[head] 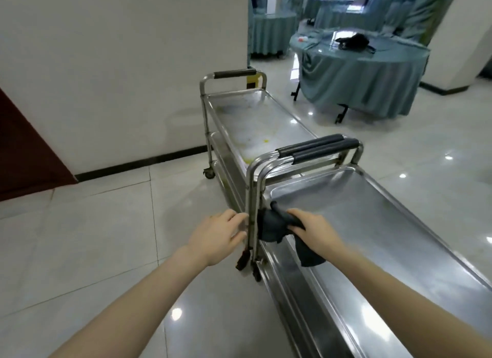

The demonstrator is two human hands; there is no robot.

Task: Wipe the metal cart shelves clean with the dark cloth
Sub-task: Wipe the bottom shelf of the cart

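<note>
Two metal carts stand end to end. The near cart (386,211) has a shiny top shelf running off the lower right. The far cart (255,123) carries yellow stains on its top shelf. My right hand (311,230) is shut on the dark cloth (271,227), pressed against the near cart's upright post at the top shelf's left corner; part of the cloth hangs below my wrist. My left hand (218,235) reaches toward the same posts with its fingers spread and touching them, holding nothing.
A white wall (119,64) with a black baseboard stands to the left, with a dark red door at the far left. Round tables with teal cloths (359,72) stand at the back right, one bearing a black object. Glossy white tiles cover the floor.
</note>
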